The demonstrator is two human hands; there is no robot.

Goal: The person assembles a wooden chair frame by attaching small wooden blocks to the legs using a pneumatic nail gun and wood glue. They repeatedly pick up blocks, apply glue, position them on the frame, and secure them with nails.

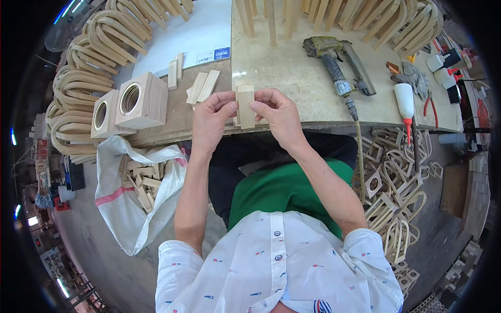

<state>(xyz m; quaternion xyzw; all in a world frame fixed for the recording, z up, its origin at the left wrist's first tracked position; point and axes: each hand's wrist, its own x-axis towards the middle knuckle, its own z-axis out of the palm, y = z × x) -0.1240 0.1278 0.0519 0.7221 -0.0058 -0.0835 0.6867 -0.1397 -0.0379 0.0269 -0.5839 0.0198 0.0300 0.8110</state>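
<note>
While my left hand (213,117) and right hand (277,116) clamp their grip on the block (247,108) at the desk's (271,70) near edge, uneven pressure could twist it. Slackening could drop it.

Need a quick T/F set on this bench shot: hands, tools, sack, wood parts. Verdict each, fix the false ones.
1. The left hand and right hand are both on a pale rectangular wooden block. True.
2. The worn yellow-and-grey air nailer lies to the left of that block. False: the nailer lies to its right.
3. The white plastic squeeze bottle with a red nozzle is to the right of the nailer. True.
4. The white woven sack with a pink stripe is tied shut. False: the sack is open, with pale wooden pieces showing inside.
5. Two box-shaped wooden parts with round holes are left of both hands. True.
</note>
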